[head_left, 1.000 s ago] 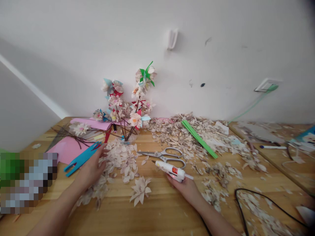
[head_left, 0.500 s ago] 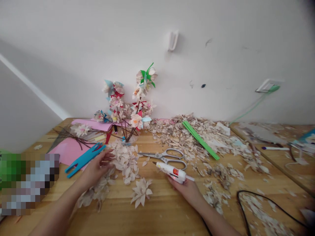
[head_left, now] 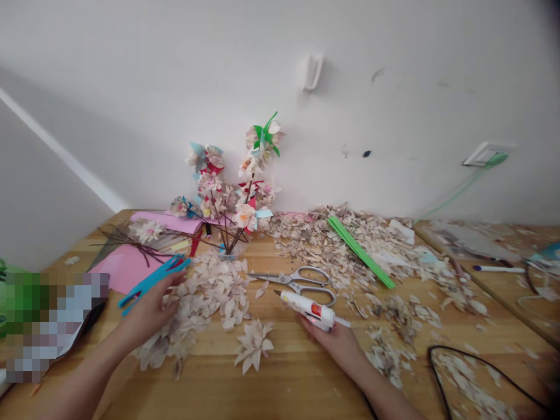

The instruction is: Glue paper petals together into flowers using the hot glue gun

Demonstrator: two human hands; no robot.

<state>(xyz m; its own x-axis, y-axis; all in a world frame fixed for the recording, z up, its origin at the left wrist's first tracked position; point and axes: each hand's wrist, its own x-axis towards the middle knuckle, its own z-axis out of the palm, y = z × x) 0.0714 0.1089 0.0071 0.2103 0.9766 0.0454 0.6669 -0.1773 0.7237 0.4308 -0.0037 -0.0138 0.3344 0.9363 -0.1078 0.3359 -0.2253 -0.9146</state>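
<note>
My right hand (head_left: 335,344) is wrapped round a white glue gun (head_left: 312,309), its nozzle pointing left toward the table's middle. Just behind the gun lie grey-handled scissors (head_left: 295,278). My left hand (head_left: 160,303), fingers apart with nothing seen in them, hovers at the left edge of a heap of pale petals (head_left: 219,286). A folded blue paper strip (head_left: 149,284) lies beside its fingertips, partly covered by them. Between my hands, a petal flower (head_left: 254,345) rests on the wood.
Branches with petal flowers (head_left: 247,216) stand near the wall. Dry petal scraps (head_left: 301,239) cover the back and right, with green paper strips (head_left: 361,251) on top. Pink paper (head_left: 126,268) and twigs lie at left. A black cable (head_left: 481,361) curves at front right.
My left hand has moved left and slightly toward me, off the petal heap's middle. The right hand still grips the glue gun. The whole view has shifted slightly.
</note>
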